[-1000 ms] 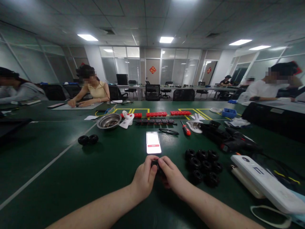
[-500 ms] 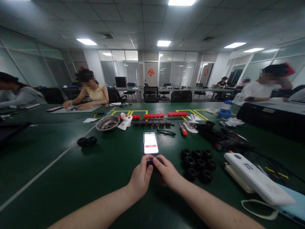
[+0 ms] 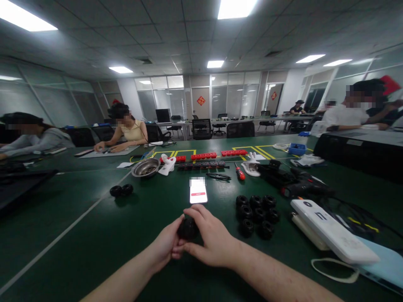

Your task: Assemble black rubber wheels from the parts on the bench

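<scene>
Between my two hands is a black toy wheel (image 3: pixel 188 228), close in front of me over the green table. My left hand (image 3: pixel 170 243) grips it from the left and from below, with the fingers curled under it. My right hand (image 3: pixel 212 237) arches over the top and right side, its fingers and thumb against the wheel. Just beyond my hands lies a phone (image 3: pixel 198 192) with a bright screen. To the right stand several similar black wheels (image 3: pixel 259 214) in a cluster, and two more black wheels (image 3: pixel 121 190) sit at the left.
Farther back are a metal bowl (image 3: pixel 146 167), a row of black parts (image 3: pixel 204 165), red trays (image 3: pixel 203 155), black-framed glasses (image 3: pixel 218 177) and a red screwdriver (image 3: pixel 240 173). At the right lie a power drill (image 3: pixel 296 188) and a white device (image 3: pixel 335 230). Other people sit around the table.
My hands have turned and shifted slightly left and nearer. My right hand has spread over the wheel, which now shows more between them. The view has tilted up slightly.
</scene>
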`<state>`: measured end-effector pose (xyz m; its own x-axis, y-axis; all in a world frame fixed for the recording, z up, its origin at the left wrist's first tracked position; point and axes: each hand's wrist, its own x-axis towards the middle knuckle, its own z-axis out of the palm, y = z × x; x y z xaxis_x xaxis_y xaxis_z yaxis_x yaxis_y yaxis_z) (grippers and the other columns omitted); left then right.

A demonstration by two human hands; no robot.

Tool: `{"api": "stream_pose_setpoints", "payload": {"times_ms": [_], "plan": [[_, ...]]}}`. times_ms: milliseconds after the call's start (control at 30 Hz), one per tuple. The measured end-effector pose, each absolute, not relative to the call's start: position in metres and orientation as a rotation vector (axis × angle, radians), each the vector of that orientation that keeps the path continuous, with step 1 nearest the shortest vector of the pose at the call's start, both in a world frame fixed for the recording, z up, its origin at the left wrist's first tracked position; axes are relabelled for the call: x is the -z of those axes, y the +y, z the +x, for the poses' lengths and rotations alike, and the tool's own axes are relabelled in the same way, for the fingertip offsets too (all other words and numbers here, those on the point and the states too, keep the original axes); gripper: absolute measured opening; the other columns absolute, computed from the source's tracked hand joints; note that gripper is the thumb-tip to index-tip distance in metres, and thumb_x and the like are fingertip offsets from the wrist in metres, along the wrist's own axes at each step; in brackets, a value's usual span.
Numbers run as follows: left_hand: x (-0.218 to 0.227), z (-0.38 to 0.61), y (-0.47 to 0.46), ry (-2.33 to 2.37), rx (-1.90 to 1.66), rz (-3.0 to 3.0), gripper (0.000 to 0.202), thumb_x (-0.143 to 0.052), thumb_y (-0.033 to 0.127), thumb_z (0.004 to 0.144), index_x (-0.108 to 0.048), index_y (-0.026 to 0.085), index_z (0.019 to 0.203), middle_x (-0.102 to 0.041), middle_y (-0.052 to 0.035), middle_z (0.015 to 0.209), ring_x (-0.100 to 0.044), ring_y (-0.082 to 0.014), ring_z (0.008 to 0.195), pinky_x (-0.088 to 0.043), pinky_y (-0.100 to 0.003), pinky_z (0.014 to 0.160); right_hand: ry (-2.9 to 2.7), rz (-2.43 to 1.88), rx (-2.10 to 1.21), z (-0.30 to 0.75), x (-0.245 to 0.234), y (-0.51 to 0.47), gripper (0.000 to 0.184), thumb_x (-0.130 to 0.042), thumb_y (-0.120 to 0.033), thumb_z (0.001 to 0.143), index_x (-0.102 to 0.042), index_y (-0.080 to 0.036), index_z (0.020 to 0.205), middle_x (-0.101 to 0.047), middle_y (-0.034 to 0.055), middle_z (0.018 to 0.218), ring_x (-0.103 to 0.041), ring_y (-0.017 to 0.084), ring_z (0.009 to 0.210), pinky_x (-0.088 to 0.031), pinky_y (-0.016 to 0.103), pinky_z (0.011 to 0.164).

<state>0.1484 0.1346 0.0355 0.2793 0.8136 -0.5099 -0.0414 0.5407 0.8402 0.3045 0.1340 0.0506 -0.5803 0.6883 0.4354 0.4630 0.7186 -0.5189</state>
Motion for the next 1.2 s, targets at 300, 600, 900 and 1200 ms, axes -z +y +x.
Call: {"api": "stream_pose_setpoints", "payload": {"times_ms": [300, 600, 900, 1200], "plan": [[-0.031, 0.150, 0.103, 1.206, -0.876, 0.926, 0.035, -0.030, 0.052, 0.078, -0.041, 0.020, 0.090, -0.038, 0.0096, 0.041, -0.030, -0.0049, 0.032, -0.017, -0.016, 0.037, -2.334, -0.971, -0.732, 0.301, -0.039, 0.135, 0.030, -0.055, -0.037, 0.074, -0.053, -0.018, 0.097, -0.057, 0.0033, 0.080, -0.053, 0.016, 0.068, -0.040, 0.025, 0.058], [-0.025, 0.141, 0.091, 1.273, -0.918, 0.991, 0.040, -0.034, 0.053, 0.076, -0.041, 0.020, 0.098, -0.040, 0.0092, 0.043, -0.032, -0.0060, 0.033, -0.020, -0.017, 0.035, -2.084, -0.879, -0.964, 0.292, -0.033, 0.121, 0.061, -0.053, -0.041, 0.075, -0.028, -0.019, 0.126, -0.046, 0.0112, 0.111, -0.054, 0.019, 0.085, -0.045, 0.032, 0.072], [-0.032, 0.151, 0.073, 1.443, -0.949, 1.568, 0.059, -0.039, 0.049, 0.077, -0.027, 0.018, 0.126, -0.051, 0.0031, 0.058, -0.049, -0.0143, 0.053, -0.036, -0.024, 0.048, -1.967, -0.959, -1.471, 0.290, -0.022, 0.135, 0.033, -0.037, -0.045, 0.082, -0.052, -0.016, 0.088, -0.045, -0.0052, 0.053, -0.039, 0.006, 0.032, -0.035, 0.016, 0.029], [-0.019, 0.142, 0.086, 1.262, -0.929, 0.904, 0.051, -0.029, 0.063, 0.072, -0.044, 0.017, 0.089, -0.043, 0.0074, 0.041, -0.034, -0.0048, 0.029, -0.021, -0.014, 0.031, -2.290, -0.585, -0.833, 0.296, -0.036, 0.122, 0.039, -0.065, -0.026, 0.068, -0.053, -0.020, 0.104, -0.054, 0.0034, 0.096, -0.051, 0.017, 0.089, -0.042, 0.028, 0.079]]}}
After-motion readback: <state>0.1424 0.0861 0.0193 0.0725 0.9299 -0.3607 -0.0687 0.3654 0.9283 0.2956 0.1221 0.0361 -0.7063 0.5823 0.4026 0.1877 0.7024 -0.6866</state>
